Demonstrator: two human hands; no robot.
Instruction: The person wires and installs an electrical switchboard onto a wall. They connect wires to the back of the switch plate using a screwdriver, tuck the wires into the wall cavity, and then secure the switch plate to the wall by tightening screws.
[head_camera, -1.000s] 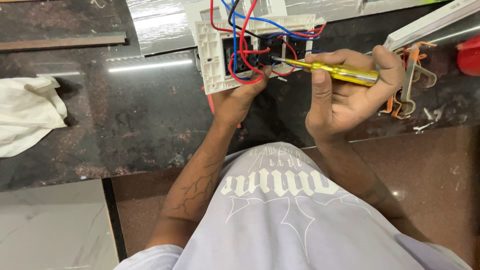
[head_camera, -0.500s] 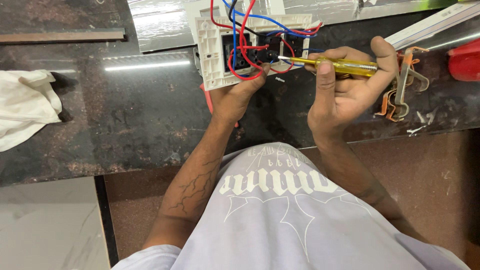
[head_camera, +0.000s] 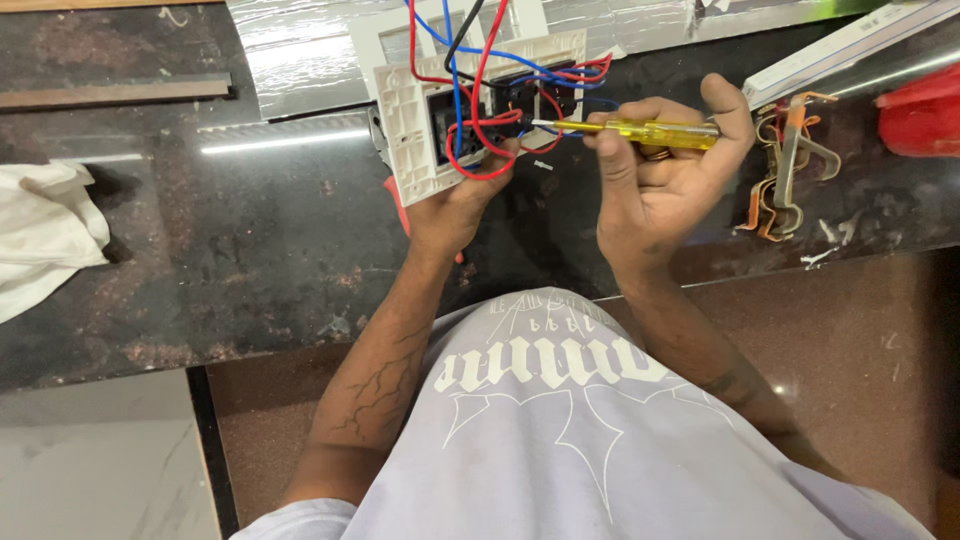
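My left hand grips a white switch plate from below, holding it back side up over a dark stone counter. Red, blue and black wires loop out of the dark switch modules in the plate. My right hand is closed around a yellow-handled screwdriver. Its metal tip points left into the wiring at the back of the plate.
A white cloth lies at the counter's left. Orange-tinted metal clips sit to the right of my right hand, with a red object and a long white strip beyond. A silvery sheet lies behind the plate. The counter edge runs below my forearms.
The view has shifted slightly. My right hand has kept the screwdriver tip at the plate's wiring, turning a little; my left hand still holds the plate.
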